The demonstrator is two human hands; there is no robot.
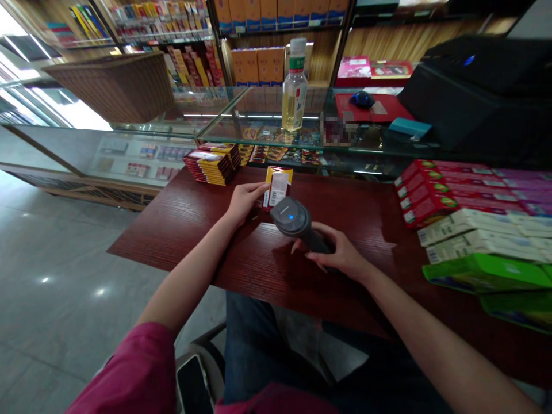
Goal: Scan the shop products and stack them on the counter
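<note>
My left hand [245,202] pinches a small flat yellow and dark red packet [279,185] by its left side, just above the table. A white label with a barcode faces me on it. In my right hand [334,248] is a dark grey barcode scanner [293,217], gripped by its handle, with a blue light on top. The scanner's head points at the packet and overlaps its lower right corner in this view. To the left, stacks of similar yellow and red packets [213,164] stand at the table's far edge.
The dark red wooden table [172,230] meets a glass display case [241,112] bearing a drink bottle [294,92] and a wicker basket [116,86]. Red boxes [425,192], white boxes [470,238] and green boxes [491,273] crowd the right. A black machine [483,109] stands behind them.
</note>
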